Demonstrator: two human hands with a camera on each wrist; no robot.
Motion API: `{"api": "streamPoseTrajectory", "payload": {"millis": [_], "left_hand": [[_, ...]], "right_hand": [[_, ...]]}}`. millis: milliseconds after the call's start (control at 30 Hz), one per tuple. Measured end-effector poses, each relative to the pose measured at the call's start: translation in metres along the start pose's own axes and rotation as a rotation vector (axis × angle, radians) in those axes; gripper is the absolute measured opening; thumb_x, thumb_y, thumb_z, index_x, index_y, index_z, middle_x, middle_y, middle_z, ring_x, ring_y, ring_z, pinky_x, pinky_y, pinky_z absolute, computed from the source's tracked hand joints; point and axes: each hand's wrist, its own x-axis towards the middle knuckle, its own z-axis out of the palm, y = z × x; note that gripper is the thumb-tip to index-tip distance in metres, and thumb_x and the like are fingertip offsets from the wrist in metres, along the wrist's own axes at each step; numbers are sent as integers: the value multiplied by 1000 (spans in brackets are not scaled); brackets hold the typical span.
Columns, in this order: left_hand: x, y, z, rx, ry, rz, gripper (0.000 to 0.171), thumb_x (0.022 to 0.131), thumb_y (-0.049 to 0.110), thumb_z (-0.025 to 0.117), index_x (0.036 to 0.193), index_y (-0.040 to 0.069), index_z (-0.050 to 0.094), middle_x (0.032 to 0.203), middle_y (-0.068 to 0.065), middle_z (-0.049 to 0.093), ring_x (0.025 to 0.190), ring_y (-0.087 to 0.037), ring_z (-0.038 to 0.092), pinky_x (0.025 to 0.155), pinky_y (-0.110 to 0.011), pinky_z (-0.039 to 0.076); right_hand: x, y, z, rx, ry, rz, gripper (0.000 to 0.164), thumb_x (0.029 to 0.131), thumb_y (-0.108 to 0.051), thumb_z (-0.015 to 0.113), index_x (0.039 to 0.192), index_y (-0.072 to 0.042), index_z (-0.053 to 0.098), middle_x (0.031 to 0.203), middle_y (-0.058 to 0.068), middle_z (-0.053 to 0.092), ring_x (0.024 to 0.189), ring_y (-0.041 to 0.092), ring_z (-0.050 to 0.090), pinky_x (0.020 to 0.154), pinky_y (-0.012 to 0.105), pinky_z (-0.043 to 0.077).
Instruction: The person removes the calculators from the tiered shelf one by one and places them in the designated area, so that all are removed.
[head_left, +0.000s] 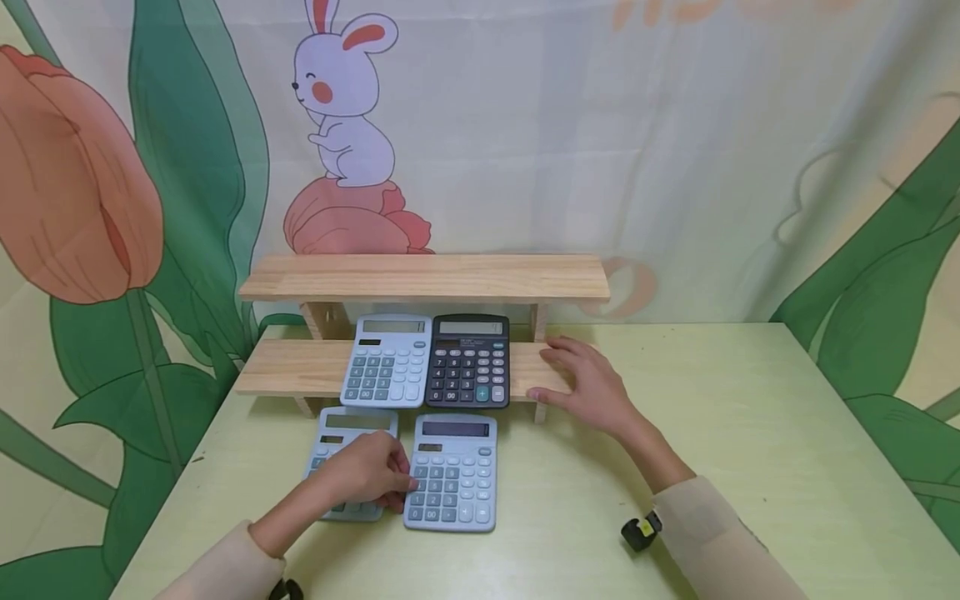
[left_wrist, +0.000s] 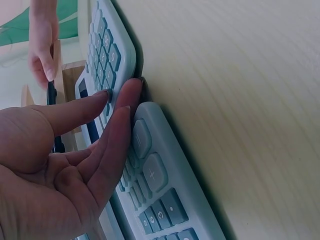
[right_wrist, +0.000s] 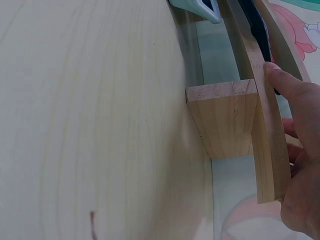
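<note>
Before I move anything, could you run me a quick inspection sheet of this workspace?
Surface: pale table with faint grain; a small dark mark shows in the right wrist view.
Job's things: light-blue calculator and black calculator side by side on the lower shelf; front left calculator, partly hidden, and front right calculator on the table.
Clutter: nothing seen.
Hands: left hand pinches the front right calculator's left edge; right hand at the lower shelf's right end, thumb and fingers apart.
Cables: nothing seen.
Surroundings: backdrop printed with a rabbit and tulips.
</note>
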Motion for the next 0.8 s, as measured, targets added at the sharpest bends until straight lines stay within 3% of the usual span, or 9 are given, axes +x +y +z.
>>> {"api": "streamPoseTrajectory", "payload": {"millis": [567,700,800], "left_hand": [[5,3,1,-6,40,7,15,97,9,77,86,4,69,74,-7,71,63,-20,74,59,-30,55],[0,4,-8,-53,44,24,16,101,13,74,91,1,71,77,-8,73,67,-22,75,62,-33,60],[-4,7,-24,-85,56,45,20,104,17,70,98,-2,72,82,-8,74,72,-23,76,67,-38,63]], "right_hand": [[1,1,1,0,-4,1,74,89,-53,83,144,-6,65,160,13,50,150,39,40,121,61,32],[0,0,0,11,-13,2,75,89,-52,83,144,-6,65,160,14,50,150,39,40,121,62,31],[0,0,-1,7,-11,5,75,89,-53,83,144,-6,64,161,14,49,150,39,40,121,63,32]]}}
